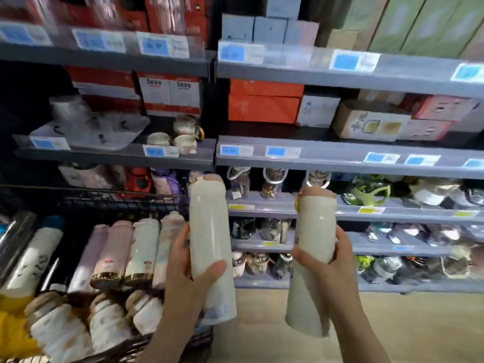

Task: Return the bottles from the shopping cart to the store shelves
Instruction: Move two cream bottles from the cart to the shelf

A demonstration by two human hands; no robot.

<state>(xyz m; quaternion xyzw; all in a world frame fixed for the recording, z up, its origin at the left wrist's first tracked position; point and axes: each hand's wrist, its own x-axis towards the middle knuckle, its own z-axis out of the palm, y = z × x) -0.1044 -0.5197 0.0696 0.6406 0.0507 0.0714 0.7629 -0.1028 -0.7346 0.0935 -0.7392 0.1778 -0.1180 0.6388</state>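
Observation:
My left hand [192, 273] grips a tall cream bottle [209, 231] with a beige cap, held upright above the cart's right edge. My right hand [330, 265] grips a second cream bottle [315, 231] of the same kind, upright over the floor in front of the shelves. The black wire shopping cart [117, 203] at lower left holds several more bottles [117, 255], cream, pink and white, lying on their sides. The grey store shelves [340, 158] fill the view ahead.
Red, orange and white boxes stand on the upper shelves. Mugs [183, 134] sit on the middle left shelf. Lower right shelves carry packaged bottles and cups behind blue and yellow price tags. Tan floor [406, 323] lies below the shelves at right.

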